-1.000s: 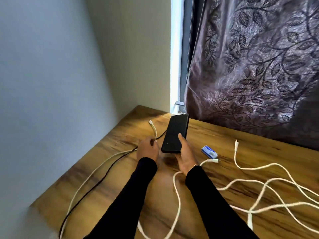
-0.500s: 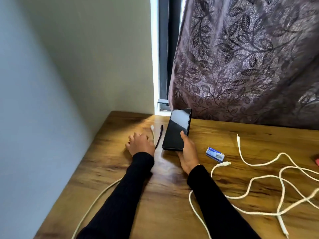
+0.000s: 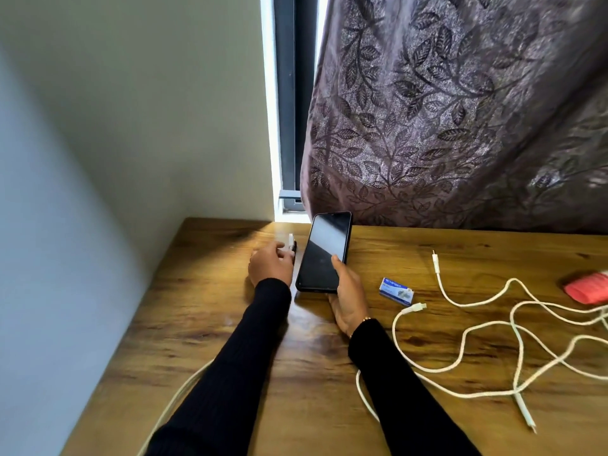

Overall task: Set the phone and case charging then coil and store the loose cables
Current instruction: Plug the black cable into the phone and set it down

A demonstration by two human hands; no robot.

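A black phone (image 3: 324, 253) with a dark screen is held tilted above the wooden table (image 3: 204, 324), with my right hand (image 3: 348, 296) gripping its lower end, thumb on the screen. Just left of the phone, my left hand (image 3: 271, 266) pinches the plug ends of a white and a black cable (image 3: 292, 246). That white cable (image 3: 174, 403) trails off the table's near left edge. Loose white cables (image 3: 513, 340) lie tangled on the right half of the table.
A small blue and white box (image 3: 396, 291) lies right of my right hand. A red object (image 3: 589, 287) sits at the right edge. A patterned purple curtain (image 3: 460, 120) hangs behind the table; a wall runs along the left side.
My left hand has closed on the cable ends and brought them up beside the phone. The camera view has shifted right, revealing the red object.
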